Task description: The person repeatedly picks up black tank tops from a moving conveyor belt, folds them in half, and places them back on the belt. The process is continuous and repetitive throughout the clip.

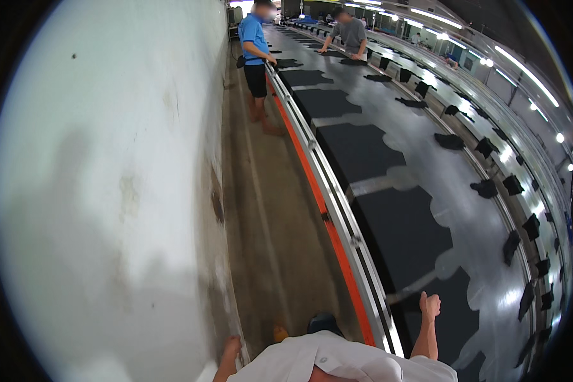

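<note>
My left hand (232, 347) hangs low beside the white wall, its fingers curled; whether anything is in it cannot be told. Over the long table on my right, my right hand (430, 305) is closed, with nothing visible in it. Beneath it lies a dark cut fabric panel (441, 313), flat on the grey tabletop. Farther along the same edge lie several similar panels, among them a large black one (406, 229) and another beyond it (360, 150). Smaller crumpled black fabric pieces (484, 189) lie along the table's far side.
The white wall (124, 167) borders a narrow concrete aisle (286, 200). A metal rail (332, 184) with an orange strip (336, 234) edges the table. A person in a blue shirt (253, 38) stands up the aisle; another in grey (352, 36) leans over the table. More long tables run at right.
</note>
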Demonstrator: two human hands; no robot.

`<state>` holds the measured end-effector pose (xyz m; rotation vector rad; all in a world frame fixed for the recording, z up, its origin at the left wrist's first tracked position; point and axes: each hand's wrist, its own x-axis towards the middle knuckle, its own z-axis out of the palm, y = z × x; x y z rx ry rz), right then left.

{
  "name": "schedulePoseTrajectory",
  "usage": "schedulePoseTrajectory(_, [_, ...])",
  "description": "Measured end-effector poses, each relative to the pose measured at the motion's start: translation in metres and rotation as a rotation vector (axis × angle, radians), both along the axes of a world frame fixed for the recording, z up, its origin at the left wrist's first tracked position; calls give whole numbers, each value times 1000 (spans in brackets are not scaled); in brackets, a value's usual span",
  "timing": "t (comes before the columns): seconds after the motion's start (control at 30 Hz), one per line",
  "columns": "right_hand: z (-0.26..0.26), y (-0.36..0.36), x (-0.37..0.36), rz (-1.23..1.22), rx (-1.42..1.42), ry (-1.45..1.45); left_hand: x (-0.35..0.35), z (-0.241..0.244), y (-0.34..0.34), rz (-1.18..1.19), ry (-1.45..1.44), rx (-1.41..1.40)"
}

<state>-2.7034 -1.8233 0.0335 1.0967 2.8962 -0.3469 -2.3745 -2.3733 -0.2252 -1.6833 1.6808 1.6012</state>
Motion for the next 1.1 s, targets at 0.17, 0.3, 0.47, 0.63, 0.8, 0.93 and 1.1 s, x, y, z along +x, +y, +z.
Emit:
schedulePoseTrajectory(0.17, [-22,-87,-125,230,54,253,-94,4,-74,6,-11,-14])
schedulePoseTrajectory(0.3, [-40,-180,-247,437,53,451,-190,70,-94,-35,-10,-93])
schedulePoseTrajectory(0.47, [-10,-341,-376,800,-323,725,-258,70,-132,-55,-142,-140])
schedulePoseTrajectory(0.63, [37,-471,-428,1186,-646,715,-337,45,-170,-265,-164,-171])
schedulePoseTrajectory(0.8, [19,-544,-460,1409,-766,335,-464,27,-229,-434,-176,-108])
schedulePoseTrajectory(0.93, [-2,-598,-510,1475,-587,-161,-552,-3,-314,-575,-139,-100])
schedulePoseTrajectory(1.1, [5,-659,-580,1202,-659,-399,-671,6,-437,-489,-91,-139])
